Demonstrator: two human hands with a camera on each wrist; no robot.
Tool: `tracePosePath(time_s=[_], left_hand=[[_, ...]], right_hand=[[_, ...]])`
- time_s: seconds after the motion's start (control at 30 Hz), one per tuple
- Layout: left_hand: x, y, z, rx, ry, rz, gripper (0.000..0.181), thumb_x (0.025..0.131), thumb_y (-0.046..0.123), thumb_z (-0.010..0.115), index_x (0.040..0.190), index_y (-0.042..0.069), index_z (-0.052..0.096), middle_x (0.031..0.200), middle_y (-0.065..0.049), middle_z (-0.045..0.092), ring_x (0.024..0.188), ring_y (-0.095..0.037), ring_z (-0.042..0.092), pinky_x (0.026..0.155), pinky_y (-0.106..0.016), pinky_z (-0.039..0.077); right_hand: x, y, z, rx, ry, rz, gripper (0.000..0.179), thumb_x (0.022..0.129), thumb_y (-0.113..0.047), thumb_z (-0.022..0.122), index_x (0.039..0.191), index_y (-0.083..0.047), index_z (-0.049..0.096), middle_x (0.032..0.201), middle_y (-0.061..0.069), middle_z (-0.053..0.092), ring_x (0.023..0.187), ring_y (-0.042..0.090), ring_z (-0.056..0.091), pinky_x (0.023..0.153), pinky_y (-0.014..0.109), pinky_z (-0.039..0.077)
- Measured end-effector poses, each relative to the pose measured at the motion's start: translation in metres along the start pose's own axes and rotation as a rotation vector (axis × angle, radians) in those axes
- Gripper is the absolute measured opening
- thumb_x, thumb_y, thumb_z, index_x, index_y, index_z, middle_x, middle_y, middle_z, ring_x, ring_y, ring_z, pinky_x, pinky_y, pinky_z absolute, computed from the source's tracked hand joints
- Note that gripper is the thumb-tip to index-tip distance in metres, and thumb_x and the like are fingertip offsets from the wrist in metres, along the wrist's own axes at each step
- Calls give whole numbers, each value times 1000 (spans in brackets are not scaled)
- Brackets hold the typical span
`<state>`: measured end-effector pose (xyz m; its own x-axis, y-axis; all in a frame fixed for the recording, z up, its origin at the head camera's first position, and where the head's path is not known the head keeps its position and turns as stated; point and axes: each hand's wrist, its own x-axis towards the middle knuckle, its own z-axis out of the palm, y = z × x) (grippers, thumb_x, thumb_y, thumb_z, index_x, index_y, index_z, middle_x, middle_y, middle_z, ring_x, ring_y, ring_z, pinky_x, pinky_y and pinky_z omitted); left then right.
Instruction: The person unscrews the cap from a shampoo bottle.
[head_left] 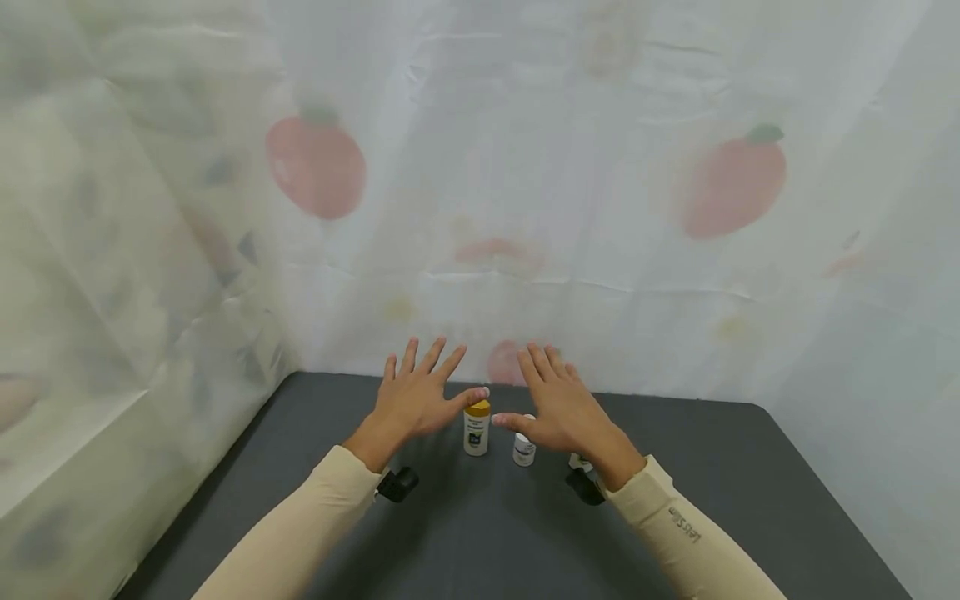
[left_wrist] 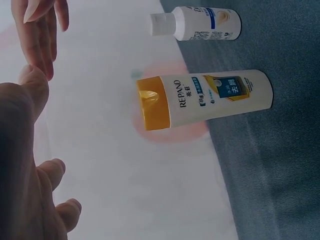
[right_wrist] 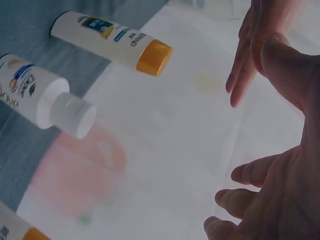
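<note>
Both hands hover above the table with fingers spread, holding nothing. The left hand is nearest a white shampoo bottle with an orange cap, which stands upright; in the head view its thumb overlaps the cap. To the right, a smaller white bottle with a white cap stands upright, its top partly covered by the right hand. Behind the right wrist, a third bottle is mostly hidden; the right wrist view shows its orange cap at the lower left corner.
A dark grey table lies under the hands. Whitish sheeting with printed fruit hangs behind it, and more sheeting runs along the left side. Small black wrist cameras are strapped below both wrists.
</note>
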<state>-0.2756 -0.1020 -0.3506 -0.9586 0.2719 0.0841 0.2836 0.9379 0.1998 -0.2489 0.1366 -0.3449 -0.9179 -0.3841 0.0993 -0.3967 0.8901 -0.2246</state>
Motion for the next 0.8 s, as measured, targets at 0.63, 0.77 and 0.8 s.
tracePosePath(time_s=[0.63,0.77,0.8], left_hand=[[3,-6,12,-55,-2,83,87,98,79,41,168,34,18,178,-5,9,164,-41,-4,128,-71,4],[5,-11,16,-122,6,122,83,101,73,44,168,32,18,177,-6,10,163,-43,-3,128,-72,6],[6,-12,18,-139,9,134,82,102,71,44,168,31,18,177,-7,10,163,-43,-2,127,-72,7]], right_hand=[[10,-12,15,166,2,-26,106,96,-63,64,169,-12,6,177,8,-1,165,35,1,130,62,17],[11,-15,21,212,20,-53,110,94,-58,71,169,-12,5,178,8,0,165,34,2,130,61,19],[12,-15,23,228,24,-58,111,93,-56,73,169,-13,6,178,8,0,165,33,2,130,62,20]])
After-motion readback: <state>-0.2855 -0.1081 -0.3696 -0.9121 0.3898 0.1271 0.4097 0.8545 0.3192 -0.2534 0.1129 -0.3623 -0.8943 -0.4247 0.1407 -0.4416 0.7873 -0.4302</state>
